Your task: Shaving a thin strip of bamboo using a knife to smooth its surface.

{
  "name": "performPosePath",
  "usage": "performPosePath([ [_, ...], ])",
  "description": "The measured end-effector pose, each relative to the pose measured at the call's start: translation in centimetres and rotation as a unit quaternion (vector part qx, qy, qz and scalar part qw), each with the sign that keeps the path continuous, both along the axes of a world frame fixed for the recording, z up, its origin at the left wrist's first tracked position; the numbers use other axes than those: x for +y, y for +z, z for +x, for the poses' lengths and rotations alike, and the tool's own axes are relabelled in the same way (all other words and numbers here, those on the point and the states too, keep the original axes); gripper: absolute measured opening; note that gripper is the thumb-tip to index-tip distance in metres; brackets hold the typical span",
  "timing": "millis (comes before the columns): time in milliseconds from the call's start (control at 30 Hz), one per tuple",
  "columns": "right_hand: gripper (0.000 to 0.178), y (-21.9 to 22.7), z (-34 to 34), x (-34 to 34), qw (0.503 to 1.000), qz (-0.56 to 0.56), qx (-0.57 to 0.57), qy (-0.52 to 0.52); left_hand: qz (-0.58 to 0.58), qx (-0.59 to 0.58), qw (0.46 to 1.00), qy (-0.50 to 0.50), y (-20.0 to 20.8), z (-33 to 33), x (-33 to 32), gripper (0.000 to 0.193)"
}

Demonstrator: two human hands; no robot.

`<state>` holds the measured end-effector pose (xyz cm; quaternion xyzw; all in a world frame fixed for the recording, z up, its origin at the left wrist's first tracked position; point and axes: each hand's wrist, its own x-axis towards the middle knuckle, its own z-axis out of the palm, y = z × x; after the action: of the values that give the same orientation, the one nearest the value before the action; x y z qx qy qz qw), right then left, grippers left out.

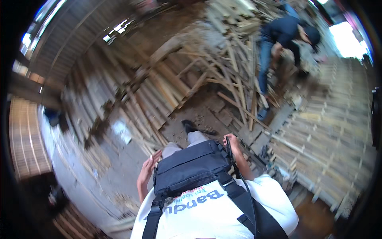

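My left hand (150, 162) is beside the left edge of a black chest bag (191, 165), its fingers stretched out and nothing seen in it. At the bag's right edge is my right hand (232, 142), its fingers bent and partly hidden. A black cable (229, 153) runs past that hand; I cannot tell if the fingers grip it. Black straps (234, 191) hold the bag over my white shirt (199, 215).
Long wooden planks (159, 93) lie in rows ahead and to the left. A tangled heap of wood strips (234, 75) rises ahead, where a person in dark clothes (280, 32) bends over. Stacked slats (330, 131) fill the right side. My shoe (189, 126) is on the dirt floor.
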<state>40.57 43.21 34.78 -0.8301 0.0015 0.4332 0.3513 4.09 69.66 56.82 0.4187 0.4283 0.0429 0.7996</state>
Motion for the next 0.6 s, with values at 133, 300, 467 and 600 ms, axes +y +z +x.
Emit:
performPosePath([
  [133,0.026,1.2,1.4,2.7,0.994,-0.030,0.014,-0.105,0.073,0.159,0.982,0.074,-17.4,-9.8,0.9,0.046],
  [300,0.027,3.9,-2.5,-6.7,0.977,-0.044,0.049,-0.204,0.018,0.215,0.975,0.056,-20.2,-9.4,3.6,0.039],
  [467,0.024,12.4,-7.8,-12.4,0.950,-0.136,0.172,-0.223,-0.020,0.148,0.986,0.077,-23.2,-7.7,10.4,0.035],
  [600,0.022,15.7,-7.0,-19.7,0.905,-0.354,0.101,0.213,0.038,0.079,0.978,0.189,-20.5,-1.0,14.9,0.037],
])
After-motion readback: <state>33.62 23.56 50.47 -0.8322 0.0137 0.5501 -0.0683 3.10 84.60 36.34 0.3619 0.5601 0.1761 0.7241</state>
